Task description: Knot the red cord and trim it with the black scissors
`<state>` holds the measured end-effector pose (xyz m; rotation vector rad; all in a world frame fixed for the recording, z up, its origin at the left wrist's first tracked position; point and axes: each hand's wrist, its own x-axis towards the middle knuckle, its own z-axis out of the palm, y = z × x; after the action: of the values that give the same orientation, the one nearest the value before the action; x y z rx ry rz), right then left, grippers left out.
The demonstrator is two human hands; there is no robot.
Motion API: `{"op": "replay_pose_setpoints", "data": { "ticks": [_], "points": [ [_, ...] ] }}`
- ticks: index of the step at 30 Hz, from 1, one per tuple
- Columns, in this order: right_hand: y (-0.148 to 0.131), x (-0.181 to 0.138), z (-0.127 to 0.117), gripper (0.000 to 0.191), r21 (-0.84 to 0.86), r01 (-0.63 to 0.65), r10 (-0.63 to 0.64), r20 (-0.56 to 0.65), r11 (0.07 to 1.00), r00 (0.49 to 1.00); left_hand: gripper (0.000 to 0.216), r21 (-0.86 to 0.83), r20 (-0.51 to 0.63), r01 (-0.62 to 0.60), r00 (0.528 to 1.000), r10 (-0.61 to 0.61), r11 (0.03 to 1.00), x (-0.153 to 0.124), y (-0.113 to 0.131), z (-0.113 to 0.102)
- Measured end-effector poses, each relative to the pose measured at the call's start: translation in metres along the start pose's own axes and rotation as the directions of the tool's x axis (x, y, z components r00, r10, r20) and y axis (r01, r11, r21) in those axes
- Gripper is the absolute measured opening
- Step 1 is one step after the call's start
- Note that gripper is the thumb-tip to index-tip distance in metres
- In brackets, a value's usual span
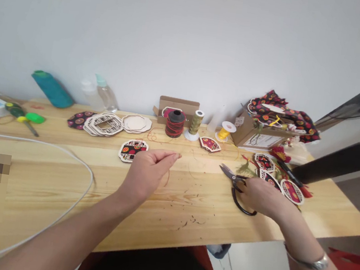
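My left hand point(147, 171) is raised over the middle of the table, thumb and forefinger pinched together. A thin reddish thread point(168, 177) hangs just below these fingers and seems to run from the pinch; its end is too small to make out. Behind the hand lies an octagonal lattice ornament point(133, 149) with dark patterned fabric, partly covered by it. On the right, my right hand point(260, 196) grips black-handled scissors point(234, 178) by one loop. Their blades point left toward the left hand, slightly apart, touching no thread.
Along the wall stand a dark red thread spool point(175, 124), a gold spool point(195, 124), a yellow spool point(224, 131) and a cardboard box point(254, 135) heaped with fabric. White lattice frames point(103, 124) are stacked left. A white cable point(88, 168) curves across the left side. Finished-looking ornaments point(291, 191) lie right.
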<state>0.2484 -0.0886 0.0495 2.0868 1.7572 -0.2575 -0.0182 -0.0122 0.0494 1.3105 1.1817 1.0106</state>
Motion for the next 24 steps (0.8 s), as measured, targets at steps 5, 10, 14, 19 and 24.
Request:
{"op": "replay_pose_setpoints", "data": {
  "ticks": [5, 10, 14, 19, 24],
  "points": [
    [-0.027, 0.01, -0.015, 0.023, -0.063, 0.129, -0.14, -0.214, 0.99, 0.967, 0.026, -0.031, 0.028, 0.096, 0.995, -0.095, 0.995, 0.003, -0.002, 0.004],
    [-0.071, 0.036, -0.028, 0.015, -0.069, 0.551, -0.533, -0.383, 0.831, 0.755, 0.034, -0.272, 0.05, 0.198, 0.98, -0.191, 0.942, 0.012, -0.021, 0.015],
    [-0.098, 0.039, -0.027, 0.018, -0.072, 0.429, -0.429, -0.309, 0.9, 0.849, 0.038, -0.37, 0.018, 0.191, 0.98, -0.198, 0.909, 0.018, -0.034, 0.014],
    [-0.11, 0.036, -0.019, 0.016, -0.168, 0.4, -0.432, -0.262, 0.901, 0.863, 0.039, -0.437, 0.017, 0.188, 0.979, -0.201, 0.88, 0.021, -0.039, 0.011],
    [-0.098, 0.042, -0.031, 0.018, 0.156, 0.52, -0.473, -0.262, 0.84, 0.841, 0.036, -0.491, 0.037, 0.216, 0.973, -0.228, 0.844, 0.022, -0.042, 0.011]
  ]
}}
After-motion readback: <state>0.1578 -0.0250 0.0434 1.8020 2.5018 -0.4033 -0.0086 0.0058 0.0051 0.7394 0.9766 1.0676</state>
